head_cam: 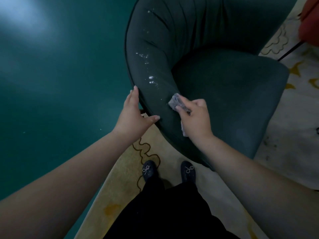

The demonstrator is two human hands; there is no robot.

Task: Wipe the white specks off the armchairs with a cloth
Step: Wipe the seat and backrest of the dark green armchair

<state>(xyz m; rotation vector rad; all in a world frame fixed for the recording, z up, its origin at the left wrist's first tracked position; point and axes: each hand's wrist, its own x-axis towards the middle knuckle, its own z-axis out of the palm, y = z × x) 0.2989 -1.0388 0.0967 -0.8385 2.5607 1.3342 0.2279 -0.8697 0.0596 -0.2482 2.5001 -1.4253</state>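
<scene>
Underfoot, filling the left half of the view, lies a smooth dark teal floor with a soft patch of reflected light at the upper left. Beside it, running from bottom centre to the right edge, is a cream rug with wavy brown outlines and yellow star shapes.

On the rug stands a dark green upholstered armchair with a curved, pleated back and a rounded seat cushion. At the upper right corner a reddish-orange object shows in part, with a thin dark leg below it; what it is cannot be told.

Two bare forearms reach in from the bottom. Black clothing and a pair of dark shoes with small sparkling bows are seen below, standing on the rug just beside the chair.

Along the inner face of the chair's left arm runs a scattered trail of white specks, from near the top of the back down toward the hands.

The left hand is open, fingers straight along the arm's outer edge, thumb resting on the upholstery. The right hand grips a small grey cloth, pressing it against the arm's inner face just below the lowest specks.
</scene>
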